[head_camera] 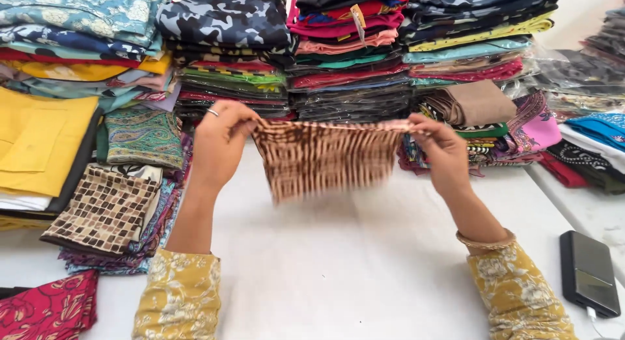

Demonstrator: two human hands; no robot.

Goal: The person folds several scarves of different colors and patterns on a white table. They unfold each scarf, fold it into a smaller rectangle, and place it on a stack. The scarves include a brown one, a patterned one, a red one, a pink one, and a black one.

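Observation:
I hold a brown and cream striped cloth (325, 158) stretched out in the air above a white table (345, 268). My left hand (220, 141), with a ring on one finger, pinches its upper left corner. My right hand (441, 148) pinches the upper right corner, a bangle on that wrist. The cloth hangs down between both hands, blurred at its lower edge. Both my sleeves are yellow with a pale flower print.
Tall stacks of folded printed fabrics (351, 54) line the back of the table. More folded cloths lie at left, with a brown checked one (104, 210) on top and a yellow one (39, 141). A dark power bank (589, 272) with a cable lies at right.

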